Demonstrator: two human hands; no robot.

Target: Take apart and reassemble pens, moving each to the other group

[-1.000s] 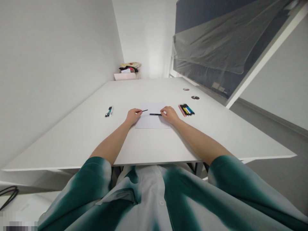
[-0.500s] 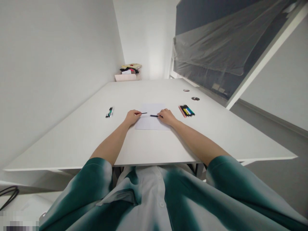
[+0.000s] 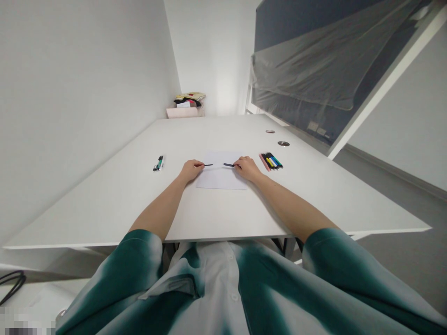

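Over the left side of a white sheet of paper (image 3: 220, 179), my left hand (image 3: 191, 170) pinches a thin dark pen-like stick (image 3: 208, 164) that points right. My right hand (image 3: 247, 168) is closed around a thicker dark pen (image 3: 228, 164) on the paper's right side, its visible end pointing left. A gap separates the two facing tips. My fingers hide the other end of each, and the exact kind of the thin stick is too small to tell.
Several colored pens (image 3: 271, 161) lie in a row to the right of the paper. A few more pens (image 3: 158, 163) lie at the left. A pale box (image 3: 182, 112) with piled items stands at the far end of the white table (image 3: 223, 218). Two round inserts (image 3: 283, 144) sit near the right edge.
My right hand has shifted a little to the right with the dark pen, widening the gap between the tips. My left hand has stayed nearly still.
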